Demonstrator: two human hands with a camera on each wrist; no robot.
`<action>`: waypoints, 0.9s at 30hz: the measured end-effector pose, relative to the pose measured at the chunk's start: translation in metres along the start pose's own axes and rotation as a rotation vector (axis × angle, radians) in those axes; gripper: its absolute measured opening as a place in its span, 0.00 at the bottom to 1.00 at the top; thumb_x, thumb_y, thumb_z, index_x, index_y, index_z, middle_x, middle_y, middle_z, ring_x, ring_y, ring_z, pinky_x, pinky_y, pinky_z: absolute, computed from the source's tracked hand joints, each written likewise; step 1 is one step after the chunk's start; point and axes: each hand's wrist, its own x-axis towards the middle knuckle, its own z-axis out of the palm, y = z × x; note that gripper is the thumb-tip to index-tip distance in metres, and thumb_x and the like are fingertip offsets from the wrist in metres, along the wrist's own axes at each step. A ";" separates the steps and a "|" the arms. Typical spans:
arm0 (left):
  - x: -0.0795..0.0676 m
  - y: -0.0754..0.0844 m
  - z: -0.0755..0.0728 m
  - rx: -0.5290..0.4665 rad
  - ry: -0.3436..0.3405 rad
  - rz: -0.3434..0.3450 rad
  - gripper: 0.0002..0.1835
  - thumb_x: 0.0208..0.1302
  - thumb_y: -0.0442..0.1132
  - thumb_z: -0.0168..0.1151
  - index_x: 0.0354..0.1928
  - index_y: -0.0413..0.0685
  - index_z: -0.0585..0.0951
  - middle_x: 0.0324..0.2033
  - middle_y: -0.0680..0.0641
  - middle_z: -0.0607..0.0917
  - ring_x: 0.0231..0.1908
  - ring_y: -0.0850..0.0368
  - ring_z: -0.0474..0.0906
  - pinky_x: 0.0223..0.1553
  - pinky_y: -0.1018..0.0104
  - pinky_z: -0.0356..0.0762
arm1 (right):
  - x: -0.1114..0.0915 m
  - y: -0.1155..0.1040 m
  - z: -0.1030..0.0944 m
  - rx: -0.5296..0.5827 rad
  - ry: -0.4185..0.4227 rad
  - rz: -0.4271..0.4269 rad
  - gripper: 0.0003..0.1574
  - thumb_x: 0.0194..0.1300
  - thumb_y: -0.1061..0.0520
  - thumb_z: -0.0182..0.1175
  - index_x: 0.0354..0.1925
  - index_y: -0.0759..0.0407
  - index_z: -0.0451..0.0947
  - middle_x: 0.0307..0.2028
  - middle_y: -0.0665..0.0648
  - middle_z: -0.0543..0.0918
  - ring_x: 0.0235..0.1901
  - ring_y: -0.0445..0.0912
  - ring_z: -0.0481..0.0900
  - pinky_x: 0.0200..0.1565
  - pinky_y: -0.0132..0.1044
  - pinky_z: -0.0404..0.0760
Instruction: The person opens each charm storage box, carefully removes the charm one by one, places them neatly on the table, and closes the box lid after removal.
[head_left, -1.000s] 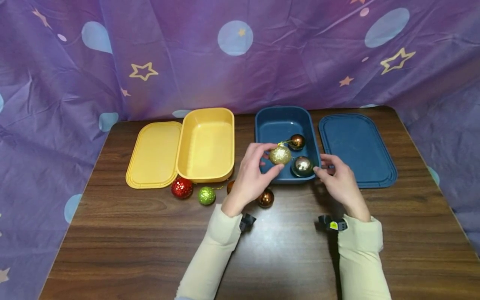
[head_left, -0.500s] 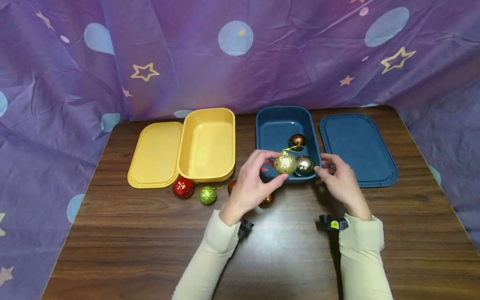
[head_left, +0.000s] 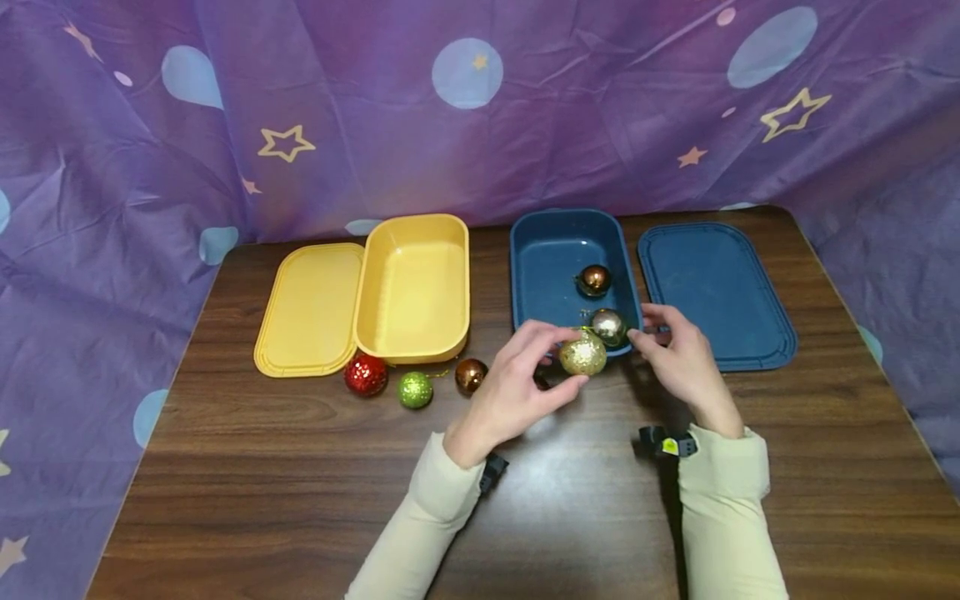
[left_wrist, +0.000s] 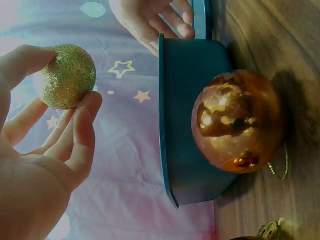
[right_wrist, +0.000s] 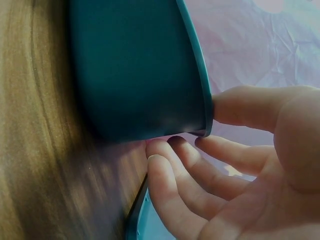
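Note:
My left hand [head_left: 513, 392] pinches a gold glitter Christmas bauble [head_left: 583, 356] between thumb and fingers. In the head view the bauble overlaps the front edge of the blue box [head_left: 543, 287]; the left wrist view shows it [left_wrist: 69, 77] raised above the rim. Inside that box lie a shiny silvery bauble [head_left: 607, 325] and a brown bauble [head_left: 595, 279]. At the box's front right corner, my right hand [head_left: 681, 362] holds the rim, thumb on the front and fingers [right_wrist: 175, 175] along the side. A copper-brown bauble [left_wrist: 240, 120] sits before the box, mostly hidden by the left hand in the head view.
Left on the wooden table [head_left: 285, 500] stand a yellow box [head_left: 412, 292] and its lid [head_left: 309, 310]. Before them lie red [head_left: 366, 375], green [head_left: 415, 390] and brown [head_left: 471, 377] baubles. A blue lid [head_left: 716, 296] lies at right. A purple curtain [head_left: 375, 83] hangs behind.
My left hand has drawn the gold bauble from over the blue box toward me and slightly right. The brown bauble left of that hand now shows fully. My right hand stays at the corner.

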 end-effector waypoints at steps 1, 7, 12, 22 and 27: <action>0.000 0.000 0.001 0.013 -0.009 0.006 0.24 0.56 0.40 0.70 0.54 0.45 0.77 0.47 0.47 0.78 0.43 0.57 0.78 0.48 0.71 0.79 | 0.000 0.000 0.000 -0.003 0.004 -0.001 0.31 0.70 0.52 0.54 0.65 0.67 0.66 0.50 0.70 0.78 0.44 0.58 0.79 0.39 0.33 0.72; -0.003 0.000 0.007 0.102 -0.060 0.022 0.22 0.57 0.43 0.70 0.53 0.48 0.77 0.46 0.50 0.79 0.47 0.60 0.77 0.55 0.74 0.74 | 0.000 -0.001 0.000 -0.001 0.008 0.001 0.30 0.70 0.53 0.54 0.64 0.67 0.66 0.50 0.70 0.78 0.44 0.61 0.80 0.39 0.34 0.73; -0.005 0.001 0.012 0.138 -0.114 -0.012 0.22 0.56 0.45 0.70 0.52 0.49 0.77 0.45 0.51 0.80 0.46 0.59 0.79 0.52 0.72 0.77 | 0.000 -0.001 -0.001 -0.001 0.003 0.009 0.31 0.70 0.52 0.54 0.65 0.67 0.66 0.51 0.71 0.77 0.46 0.62 0.80 0.42 0.40 0.74; -0.008 0.001 0.022 0.366 -0.225 -0.032 0.23 0.57 0.53 0.68 0.53 0.52 0.77 0.46 0.52 0.83 0.47 0.59 0.78 0.50 0.67 0.72 | -0.001 0.000 -0.002 0.002 -0.020 0.007 0.31 0.71 0.51 0.53 0.66 0.66 0.65 0.53 0.71 0.76 0.48 0.63 0.79 0.42 0.43 0.74; -0.009 0.000 0.026 0.428 -0.263 -0.049 0.23 0.57 0.55 0.68 0.52 0.55 0.77 0.46 0.54 0.84 0.46 0.60 0.77 0.47 0.68 0.68 | -0.001 0.000 -0.002 0.010 -0.028 0.014 0.32 0.71 0.49 0.52 0.66 0.66 0.65 0.53 0.71 0.76 0.49 0.63 0.78 0.43 0.45 0.74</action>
